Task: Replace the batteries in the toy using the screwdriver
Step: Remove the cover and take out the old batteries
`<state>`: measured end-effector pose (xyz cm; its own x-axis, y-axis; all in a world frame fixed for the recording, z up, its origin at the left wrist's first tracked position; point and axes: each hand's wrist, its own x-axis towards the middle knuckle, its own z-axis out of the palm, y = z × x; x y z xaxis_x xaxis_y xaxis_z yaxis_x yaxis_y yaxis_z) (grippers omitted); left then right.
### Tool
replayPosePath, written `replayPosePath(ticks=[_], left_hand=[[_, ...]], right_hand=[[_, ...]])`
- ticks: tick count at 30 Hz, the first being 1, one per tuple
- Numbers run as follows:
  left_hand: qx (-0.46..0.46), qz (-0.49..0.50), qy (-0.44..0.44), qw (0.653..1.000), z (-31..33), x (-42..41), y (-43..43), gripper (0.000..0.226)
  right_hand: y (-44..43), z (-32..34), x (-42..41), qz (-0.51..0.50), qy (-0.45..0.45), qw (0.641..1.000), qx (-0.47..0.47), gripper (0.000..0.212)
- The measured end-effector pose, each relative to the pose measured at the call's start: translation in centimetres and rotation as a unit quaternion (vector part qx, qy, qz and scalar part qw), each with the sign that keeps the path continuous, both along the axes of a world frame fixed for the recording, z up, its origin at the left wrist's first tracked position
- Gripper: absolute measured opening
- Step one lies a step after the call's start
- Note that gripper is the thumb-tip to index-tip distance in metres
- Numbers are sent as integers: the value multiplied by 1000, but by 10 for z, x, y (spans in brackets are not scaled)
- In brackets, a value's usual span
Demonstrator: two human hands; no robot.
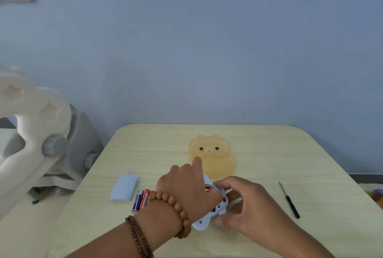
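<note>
While both hands, left (186, 187) and right (246, 203), clamp the small white plastic toy (209, 214), its compartment lies open. A battery pressed in reversed or crooked could jam.

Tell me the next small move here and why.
Probably press the battery down into the toy with the left hand while the right hand steadies it. The cover lies off to the left, spare batteries beside it, and the screwdriver rests untouched.
</note>
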<state>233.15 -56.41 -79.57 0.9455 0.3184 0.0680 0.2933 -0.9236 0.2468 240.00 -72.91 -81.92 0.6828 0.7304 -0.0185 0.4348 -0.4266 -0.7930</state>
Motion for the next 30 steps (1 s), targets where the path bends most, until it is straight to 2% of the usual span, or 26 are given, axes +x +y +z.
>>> replayPosePath(ticks=[7, 12, 19, 26, 30], left_hand=[[11, -4, -17, 1000, 1, -1, -3, 26], [66, -64, -40, 995, 2, -5, 1, 14], [93, -112, -75, 986, 1, -7, 16, 24], [66, -154, -128, 978, -7, -1, 19, 17], [-37, -123, -184, 975, -4, 0, 20, 10]], right_hand=[[1, -1, 0, -3, 2, 1000, 6, 51], [-1, -4, 3, -13, 18, 1000, 10, 53], [-1, -6, 2, -13, 12, 1000, 16, 52], [-1, -7, 3, -15, 13, 1000, 16, 52], [-1, -8, 2, -19, 18, 999, 20, 50]])
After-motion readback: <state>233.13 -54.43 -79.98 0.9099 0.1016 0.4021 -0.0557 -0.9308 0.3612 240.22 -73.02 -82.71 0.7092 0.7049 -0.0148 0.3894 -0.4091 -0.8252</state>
